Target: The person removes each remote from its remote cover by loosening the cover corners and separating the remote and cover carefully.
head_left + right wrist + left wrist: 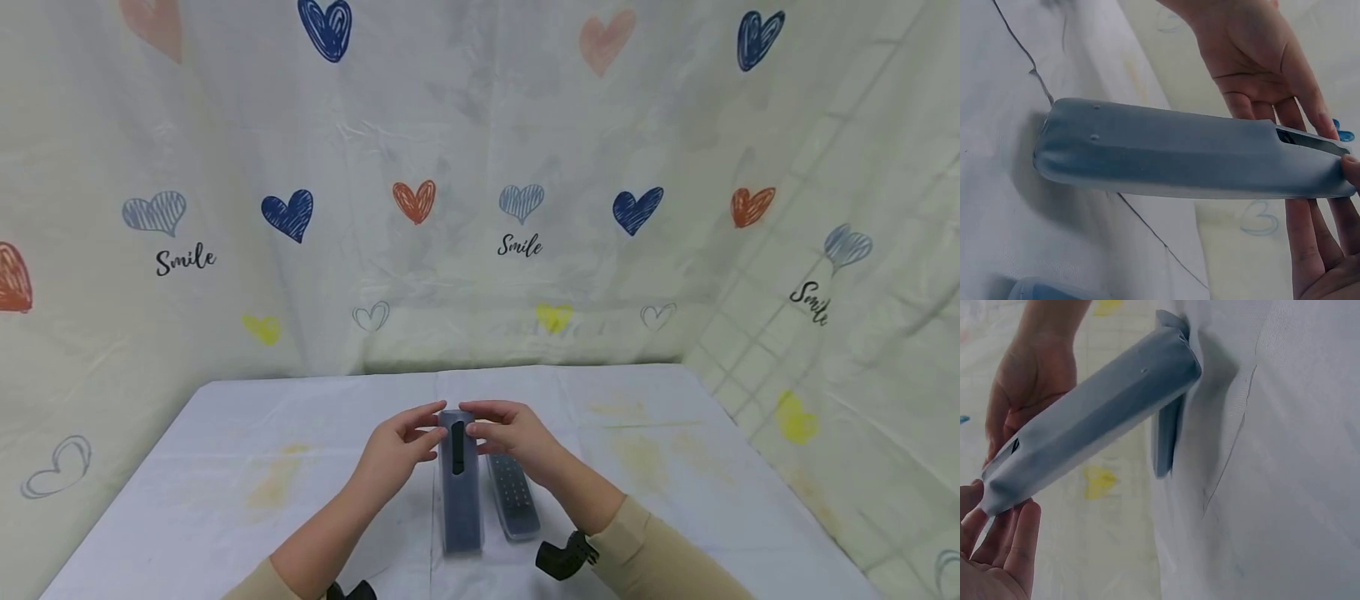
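Between both hands is a grey-blue remote control cover (460, 517), long and smooth, with a dark rounded slot near its upper end. My left hand (393, 454) pinches the slotted end from the left, thumb on the front face. From the right, my right hand (521, 437) pinches the same end between thumb and fingers. The cover's far end slants down close over the white cloth in the left wrist view. Beside it, to the right, lies a dark remote control (513, 496) with rows of small buttons, in a translucent case; its upper end is partly behind the right hand.
A white cloth (225, 467) with faint yellow stains and crease lines covers the table. Behind and at the sides hangs a pale curtain (465, 125) printed with hearts and "Smile". Black wrist mounts (566, 557) sit near both sleeve cuffs.
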Tool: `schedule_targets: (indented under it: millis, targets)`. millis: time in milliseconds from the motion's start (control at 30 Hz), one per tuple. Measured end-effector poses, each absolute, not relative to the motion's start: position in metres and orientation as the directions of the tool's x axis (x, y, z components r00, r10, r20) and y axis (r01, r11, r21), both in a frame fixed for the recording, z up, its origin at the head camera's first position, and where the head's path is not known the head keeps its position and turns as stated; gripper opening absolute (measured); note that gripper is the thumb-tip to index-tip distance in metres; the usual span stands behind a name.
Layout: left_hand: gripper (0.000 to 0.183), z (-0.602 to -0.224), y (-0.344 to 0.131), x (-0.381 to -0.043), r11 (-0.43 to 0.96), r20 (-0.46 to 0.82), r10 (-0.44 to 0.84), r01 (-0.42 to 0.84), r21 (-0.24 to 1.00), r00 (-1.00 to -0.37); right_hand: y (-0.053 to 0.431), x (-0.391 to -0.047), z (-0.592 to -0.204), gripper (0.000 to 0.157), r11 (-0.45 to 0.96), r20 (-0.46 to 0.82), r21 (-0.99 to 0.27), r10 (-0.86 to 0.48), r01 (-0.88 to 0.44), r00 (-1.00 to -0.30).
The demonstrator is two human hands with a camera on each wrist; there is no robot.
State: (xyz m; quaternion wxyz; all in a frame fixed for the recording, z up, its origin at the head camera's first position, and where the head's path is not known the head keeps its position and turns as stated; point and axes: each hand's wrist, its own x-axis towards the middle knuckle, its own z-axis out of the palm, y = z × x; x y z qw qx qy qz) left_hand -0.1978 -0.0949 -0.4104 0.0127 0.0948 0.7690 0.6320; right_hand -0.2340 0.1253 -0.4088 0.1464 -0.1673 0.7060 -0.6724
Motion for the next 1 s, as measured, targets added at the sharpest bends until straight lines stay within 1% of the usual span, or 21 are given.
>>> schedule_targets:
  millis: [333,533,667,867,1000]
  targets:
    - [0.039,-0.41,-0.094,-0.203,0.174,0.1,0.123,0.121,0.977,-0.987,0.12,-0.238,-0.41,0.043,0.073,0.057,-0.993,-0.43,-0.098,-0.901]
    - [0.039,-0.41,-0.093,-0.203,0.199,0.107,0.098,0.125,0.972,-0.989,0.119,-0.237,-0.409,0.043,0.079,0.096,-0.986,-0.439,-0.145,-0.894]
    - [0.038,-0.41,-0.091,-0.201,0.269,0.133,0.078,0.149,0.951,-0.988,0.117,-0.234,-0.41,0.041,0.119,0.127,-0.973,-0.434,-0.196,-0.892]
    - [0.035,-0.407,-0.088,-0.197,0.406,0.222,0.075,0.234,0.883,-0.972,0.113,-0.229,-0.41,0.041,0.211,0.193,-0.932,-0.394,-0.293,-0.898]
    - [0.033,-0.406,-0.086,-0.197,0.459,0.245,0.072,0.251,0.852,-0.967,0.112,-0.226,-0.409,0.04,0.257,0.209,-0.913,-0.371,-0.316,-0.905]
